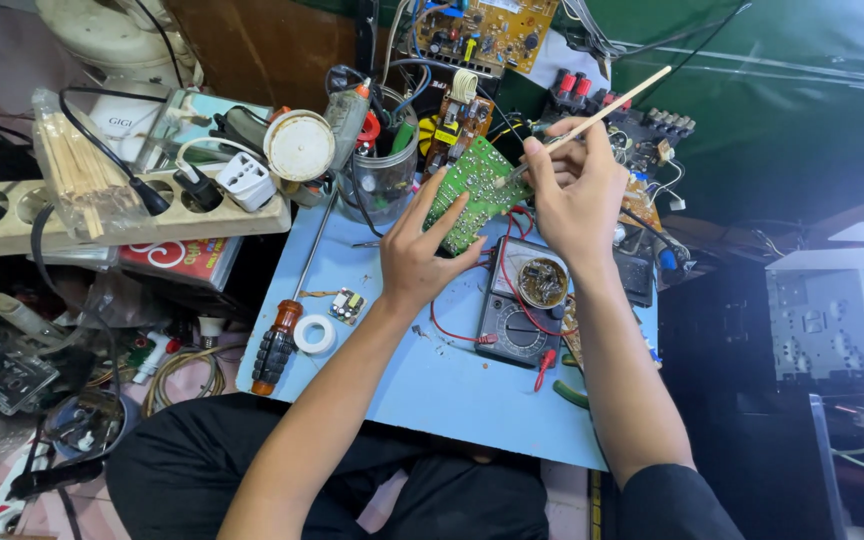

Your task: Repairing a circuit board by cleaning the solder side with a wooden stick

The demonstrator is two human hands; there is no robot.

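Green circuit board (pixel 472 192), tilted above the blue table (pixel 422 385) beside a multimeter (pixel 520 305): left hand (pixel 414 252) fingers clamped on its edge, right hand (pixel 577 190) fingers pinched together on a thin wooden stick (pixel 602 108); best worked with board steadied, light strokes.

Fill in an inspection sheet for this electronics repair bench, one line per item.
Surface: pale blue board, resting over the person's lap.
Job's things: green printed circuit board tilted up; thin pale wooden stick touching it.
Clutter: black analogue multimeter, orange-handled screwdriver, white tape roll, clear jar of tools.
Hands: left hand holds the board; right hand grips the stick.
Cables: red multimeter lead; cream power strip with plugs.
Surroundings: green cloth behind.
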